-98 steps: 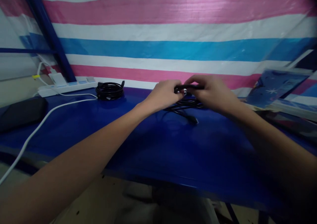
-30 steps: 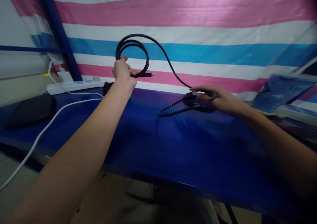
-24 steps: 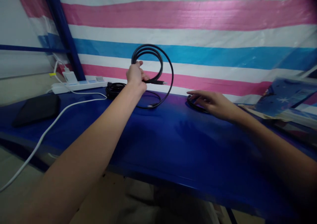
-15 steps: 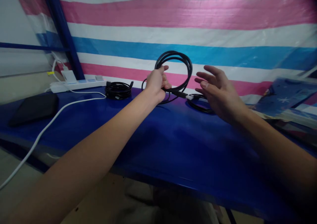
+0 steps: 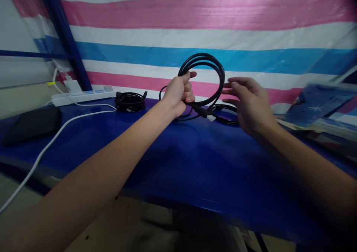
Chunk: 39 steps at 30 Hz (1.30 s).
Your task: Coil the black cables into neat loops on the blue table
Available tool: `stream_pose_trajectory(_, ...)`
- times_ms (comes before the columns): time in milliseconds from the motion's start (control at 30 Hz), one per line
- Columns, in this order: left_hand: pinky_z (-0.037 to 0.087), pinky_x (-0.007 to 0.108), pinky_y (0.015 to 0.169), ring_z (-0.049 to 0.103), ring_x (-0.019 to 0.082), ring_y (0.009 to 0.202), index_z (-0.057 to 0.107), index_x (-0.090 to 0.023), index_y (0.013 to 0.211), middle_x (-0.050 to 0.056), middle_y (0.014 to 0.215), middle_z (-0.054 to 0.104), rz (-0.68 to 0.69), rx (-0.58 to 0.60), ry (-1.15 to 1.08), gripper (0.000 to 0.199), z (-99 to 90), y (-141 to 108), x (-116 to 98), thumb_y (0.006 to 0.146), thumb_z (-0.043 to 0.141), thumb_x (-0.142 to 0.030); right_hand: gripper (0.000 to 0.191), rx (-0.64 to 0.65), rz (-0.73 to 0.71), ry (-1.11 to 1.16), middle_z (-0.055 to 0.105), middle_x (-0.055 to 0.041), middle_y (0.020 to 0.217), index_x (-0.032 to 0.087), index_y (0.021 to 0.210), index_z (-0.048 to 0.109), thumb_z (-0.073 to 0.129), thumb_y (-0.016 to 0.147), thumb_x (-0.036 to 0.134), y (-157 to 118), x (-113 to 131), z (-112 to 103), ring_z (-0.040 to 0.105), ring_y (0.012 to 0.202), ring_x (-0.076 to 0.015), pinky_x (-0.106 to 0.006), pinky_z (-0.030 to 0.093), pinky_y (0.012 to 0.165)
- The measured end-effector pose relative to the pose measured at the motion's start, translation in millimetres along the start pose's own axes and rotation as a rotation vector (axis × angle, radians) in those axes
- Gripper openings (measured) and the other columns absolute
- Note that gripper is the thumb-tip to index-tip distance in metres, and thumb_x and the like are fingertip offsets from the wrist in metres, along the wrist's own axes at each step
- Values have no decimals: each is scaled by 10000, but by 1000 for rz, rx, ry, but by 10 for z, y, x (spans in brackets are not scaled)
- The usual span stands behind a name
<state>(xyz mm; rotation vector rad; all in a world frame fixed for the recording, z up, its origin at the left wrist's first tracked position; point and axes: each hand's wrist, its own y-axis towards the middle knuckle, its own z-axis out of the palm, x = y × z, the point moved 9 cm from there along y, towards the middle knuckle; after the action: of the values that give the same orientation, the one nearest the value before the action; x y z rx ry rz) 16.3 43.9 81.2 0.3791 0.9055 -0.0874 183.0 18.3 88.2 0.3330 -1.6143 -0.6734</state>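
Observation:
My left hand is closed around the left side of a looped black cable, held upright above the blue table. The cable's plug, with a pale tip, hangs below the loops. Just right of the loops, my right hand has its fingers apart and curved, with nothing visible in them. Behind it, a second coiled black cable lies on the table. Another black coil rests left of my left hand.
A white power strip with a plugged-in charger is at the back left. A white cord crosses the left side near a black flat case. Blue packaging lies at the right.
The looped cable and my left hand have shifted slightly right in view. My right hand's fingers have curled in and are nearer the loops. The view has turned slightly right.

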Motion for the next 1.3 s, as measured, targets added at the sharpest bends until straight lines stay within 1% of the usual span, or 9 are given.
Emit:
stream_pose_trajectory(67,129,157,361,133,10,319,498,-140,823,-117,426,166,-36,108,67,143,118,-43,11,920,415,-204,326,-90,-48,-45,563,-82,1182,223,1068,540,613,801,395,40,-17,-128,530,1114,-203,-340,449,860)
stream_pose_trajectory(167,117,159,356,133,10,313,517,-139,821,-114,435,168,-63,209,134,155,233,-90,61,916,411,-201,461,134,55,78,569,-89,1198,242,1151,504,502,832,576,-2,-85,68,545,1112,-206,-361,451,889)
stream_pose_trajectory(300,137,158,355,143,12,313,499,-139,813,-117,416,181,23,14,88,148,38,-13,62,913,413,-204,542,463,239,240,644,-61,1020,266,1143,524,434,810,684,-283,-64,495,648,801,-201,-390,513,761)
stream_pose_trajectory(567,171,137,372,176,10,312,472,-130,825,-119,401,177,-72,-77,-135,114,-70,6,50,905,392,-129,758,846,-186,-166,380,-6,1449,330,1354,404,745,681,403,-577,194,790,340,1347,-255,-450,311,1105)
stream_pose_trajectory(733,211,125,385,264,5,343,475,-141,807,-83,467,356,-107,-8,-183,107,135,-75,178,882,406,-108,628,512,-431,-247,441,-55,1394,240,1250,506,752,677,319,-538,450,728,315,1360,-252,-438,236,1149)
stream_pose_trajectory(833,304,145,447,389,26,419,473,-147,761,-52,539,441,-98,20,-120,140,219,-77,362,798,402,-32,201,327,-249,-5,594,-48,1187,225,906,602,632,800,394,-456,405,642,501,1201,-216,-396,394,1042)
stream_pose_trajectory(1033,341,189,505,445,46,473,529,-149,818,-55,561,457,180,-86,163,57,65,-37,121,788,513,-103,441,326,170,336,547,-15,618,199,549,387,531,859,478,-329,214,553,597,732,-155,-335,490,812)
stream_pose_trajectory(1167,320,192,456,270,15,352,539,-158,780,-91,496,317,2,210,218,63,315,-141,77,832,524,-127,407,256,331,316,214,74,400,199,543,351,588,839,347,-255,95,364,325,384,-71,-256,461,566)
stream_pose_trajectory(1300,392,227,474,291,22,327,588,-148,766,-90,461,280,-323,484,285,84,548,-412,248,827,597,-205,205,350,332,114,244,96,438,196,715,501,655,772,319,-227,9,306,197,345,-35,-203,310,368)
